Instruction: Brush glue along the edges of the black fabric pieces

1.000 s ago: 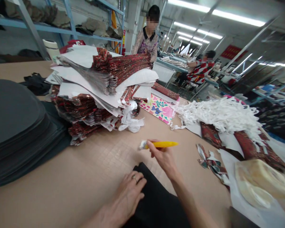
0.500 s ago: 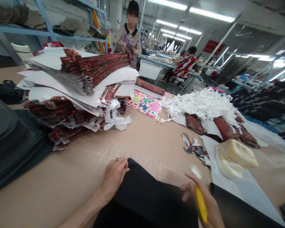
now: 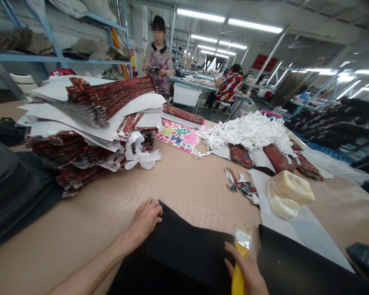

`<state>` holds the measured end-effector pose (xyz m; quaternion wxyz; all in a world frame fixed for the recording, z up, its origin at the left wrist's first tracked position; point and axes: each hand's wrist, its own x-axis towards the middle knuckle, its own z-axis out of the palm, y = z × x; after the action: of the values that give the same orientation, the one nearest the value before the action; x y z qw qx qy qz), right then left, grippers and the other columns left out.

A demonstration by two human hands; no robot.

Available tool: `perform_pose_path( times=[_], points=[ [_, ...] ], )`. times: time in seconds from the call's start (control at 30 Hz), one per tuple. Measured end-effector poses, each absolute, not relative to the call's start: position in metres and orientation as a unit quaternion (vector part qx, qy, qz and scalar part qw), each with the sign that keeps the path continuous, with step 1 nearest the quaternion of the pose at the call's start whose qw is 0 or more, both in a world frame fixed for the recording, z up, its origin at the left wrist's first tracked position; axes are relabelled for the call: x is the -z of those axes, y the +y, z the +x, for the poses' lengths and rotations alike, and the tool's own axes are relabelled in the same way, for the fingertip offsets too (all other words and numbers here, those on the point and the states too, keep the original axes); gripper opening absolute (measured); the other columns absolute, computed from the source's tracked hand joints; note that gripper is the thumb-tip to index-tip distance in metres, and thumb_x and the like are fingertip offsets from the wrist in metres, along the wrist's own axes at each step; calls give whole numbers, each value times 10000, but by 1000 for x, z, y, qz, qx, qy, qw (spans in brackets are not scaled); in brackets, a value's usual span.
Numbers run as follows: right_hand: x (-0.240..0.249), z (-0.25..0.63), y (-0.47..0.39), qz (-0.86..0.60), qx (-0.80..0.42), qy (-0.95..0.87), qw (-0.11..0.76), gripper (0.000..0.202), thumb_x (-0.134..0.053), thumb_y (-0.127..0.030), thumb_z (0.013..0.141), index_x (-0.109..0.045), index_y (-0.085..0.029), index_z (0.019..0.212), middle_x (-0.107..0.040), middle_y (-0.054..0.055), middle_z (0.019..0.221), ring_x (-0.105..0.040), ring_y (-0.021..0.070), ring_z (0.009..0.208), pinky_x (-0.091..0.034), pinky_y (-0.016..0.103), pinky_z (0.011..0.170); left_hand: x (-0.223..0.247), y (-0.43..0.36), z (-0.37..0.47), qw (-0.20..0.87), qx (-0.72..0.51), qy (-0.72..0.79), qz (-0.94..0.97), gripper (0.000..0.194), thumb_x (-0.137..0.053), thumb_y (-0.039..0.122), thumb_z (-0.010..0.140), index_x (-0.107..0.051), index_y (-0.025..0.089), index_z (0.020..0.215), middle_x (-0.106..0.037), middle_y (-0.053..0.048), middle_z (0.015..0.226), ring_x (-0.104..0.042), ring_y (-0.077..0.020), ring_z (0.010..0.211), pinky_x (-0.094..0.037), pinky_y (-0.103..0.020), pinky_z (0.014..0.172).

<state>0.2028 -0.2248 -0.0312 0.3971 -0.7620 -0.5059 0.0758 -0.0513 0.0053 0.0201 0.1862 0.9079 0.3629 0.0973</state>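
Since the earlier frame the brush point(image 3: 240, 258) has swung upright, its bristles now at the far edge of the black piece point(image 3: 184, 254). On the left, dark grey cut shapes point(image 3: 12, 192) lie stacked beside a heap of red patterned fabric and white paper point(image 3: 92, 114). The left hand point(image 3: 144, 219) lies flat, fingers loose, on the black piece's left corner. The right hand point(image 3: 249, 274) is clenched round the yellow handle. Further right sits a pale lump point(image 3: 287, 192) on white paper point(image 3: 307, 233).

the yellow brush handle point(image 3: 237, 278) and dark phone-like thing point(image 3: 366, 258) run off frame.
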Motion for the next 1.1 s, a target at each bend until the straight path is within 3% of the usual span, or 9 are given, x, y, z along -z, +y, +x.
perform_pose_path(
  times=[0.17,0.27,0.4,0.53,0.63,0.8,0.93,1.1],
  points=[
    [43,221,-234,-699,82,-640,309,294,-532,-230,858,-554,-262,1150,-701,69,1074,-679,253,946,-558,383,765,-31,2,-50,190,-94,362,908,214,-650,-7,697,-523,163,665,-568,2,763,-515,-190,803,-388,-305,724],
    [41,224,-214,-685,102,-663,284,319,-555,-194,821,-556,-247,1135,-684,87,1107,-666,264,970,-541,400,781,-42,-7,-55,188,-96,353,912,225,-642,-8,712,-502,164,675,-569,3,780,-508,-188,820,-372,-320,754],
    [10,221,-178,-653,-11,-721,232,533,-722,-226,674,-544,-255,1176,-653,95,1157,-612,306,1052,-465,483,897,-55,-22,-66,219,-142,273,926,217,-543,-29,767,-475,175,735,-573,-23,1002,-499,-196,996,-355,-345,887],
    [-26,227,-162,-658,-145,-715,185,655,-804,-297,606,-534,-245,1200,-666,73,1067,-604,277,1039,-328,550,1021,-65,-31,-78,251,-160,198,934,202,-457,-6,825,-440,195,810,-528,-39,1182,-427,-186,1173,-322,-324,989],
    [-30,242,-168,-657,-152,-717,176,579,-764,-243,654,-540,-230,1188,-685,67,1008,-629,254,994,-374,530,999,-69,-34,-83,236,-176,186,937,186,-442,15,852,-440,198,821,-531,-30,1156,-443,-178,1136,-341,-308,960],
    [-8,266,-191,-640,-13,-741,202,415,-624,-142,768,-560,-217,1170,-701,69,953,-667,241,926,-542,389,819,-61,-32,-77,146,-252,215,932,178,-435,30,867,-473,182,782,-531,-36,1036,-436,-216,1091,-333,-365,925],
    [3,274,-207,-621,121,-745,211,333,-521,-144,861,-554,-179,1190,-706,69,835,-689,229,807,-558,389,783,-53,-30,-70,81,-269,230,932,200,-416,48,886,-497,174,753,-533,-31,860,-485,-206,933,-355,-359,838],
    [4,273,-222,-614,166,-749,187,392,-526,-172,881,-497,-164,1272,-699,35,757,-685,202,694,-529,436,835,-50,-28,-74,93,-263,204,938,201,-377,51,918,-529,182,908,-579,-20,840,-527,-156,800,-379,-310,805]
  ],
)
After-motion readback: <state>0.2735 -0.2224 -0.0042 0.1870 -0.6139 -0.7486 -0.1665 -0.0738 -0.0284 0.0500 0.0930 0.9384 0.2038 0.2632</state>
